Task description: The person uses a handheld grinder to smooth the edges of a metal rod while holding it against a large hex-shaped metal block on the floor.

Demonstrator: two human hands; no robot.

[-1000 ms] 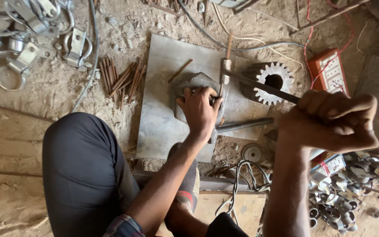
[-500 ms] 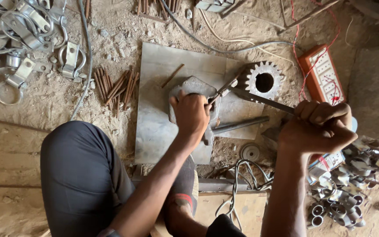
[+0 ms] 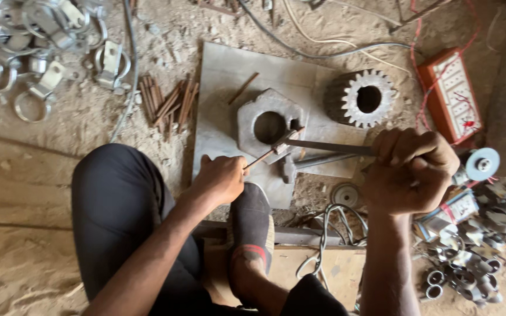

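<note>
Left hand [image 3: 221, 178] is closed around the near end of a thin rusty rod [image 3: 265, 155], just above the person's shoe [image 3: 250, 225]. The rod slants up and away to its far tip at the hammer head [image 3: 285, 140]. Right hand [image 3: 411, 172] is clenched in a fist on the dark hammer handle [image 3: 329, 146], which runs level from the fist leftward to that head. Head and rod tip meet over the lower right edge of a thick hexagonal steel block [image 3: 269, 126] with a round hole through it.

By its look the rod is light, stiff and rough with rust, so it should not slip; holding it at the near end, as now, keeps fingers clear of the struck end. The hammer looks head-heavy, and a full fist well back on the handle suits it.

Beneath the block lies a flat grey steel plate [image 3: 224, 88] on the dirt floor, with a toothed gear [image 3: 361, 99] standing on its far right corner. Left of the plate lies a loose bundle of similar rods [image 3: 168, 102], and beyond it a heap of metal clamps [image 3: 36, 47].
</note>
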